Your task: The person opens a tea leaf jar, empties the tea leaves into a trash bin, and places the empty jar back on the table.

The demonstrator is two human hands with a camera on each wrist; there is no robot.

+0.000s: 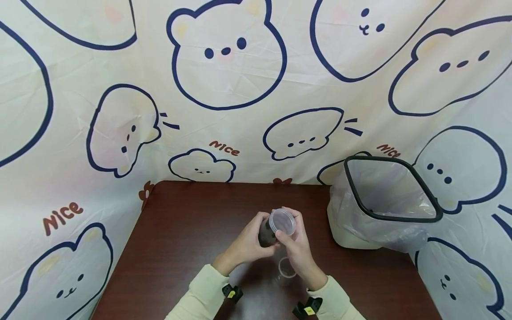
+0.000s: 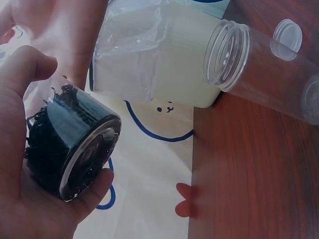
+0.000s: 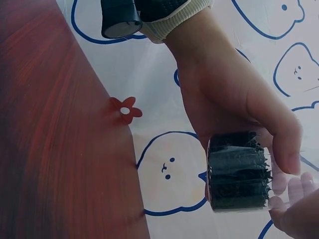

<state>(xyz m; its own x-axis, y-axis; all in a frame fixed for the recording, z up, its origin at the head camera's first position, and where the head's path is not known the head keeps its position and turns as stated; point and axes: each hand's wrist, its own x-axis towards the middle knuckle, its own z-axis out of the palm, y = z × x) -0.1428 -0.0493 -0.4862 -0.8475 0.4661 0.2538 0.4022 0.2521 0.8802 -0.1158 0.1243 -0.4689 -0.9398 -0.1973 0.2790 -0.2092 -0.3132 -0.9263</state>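
Tilted above the table, a clear jar (image 1: 267,234) part filled with dark shredded strips is gripped by my left hand (image 1: 250,242), with thumb and fingers round its side. At the jar's top, my right hand (image 1: 299,250) grips the round translucent lid (image 1: 282,221), thumb on the near edge and fingers at the far side. The left wrist view shows the jar's base and the dark strips (image 2: 45,144) through its wall. Below my hands an uncapped clear jar (image 2: 269,74) stands on the table. A loose clear lid (image 2: 287,40) lies beside it.
A pale bin (image 1: 352,235) with a dark rim and a plastic liner stands at the table's back right. Patterned cloth (image 1: 248,133) hangs behind and beside the brown table (image 1: 180,222).
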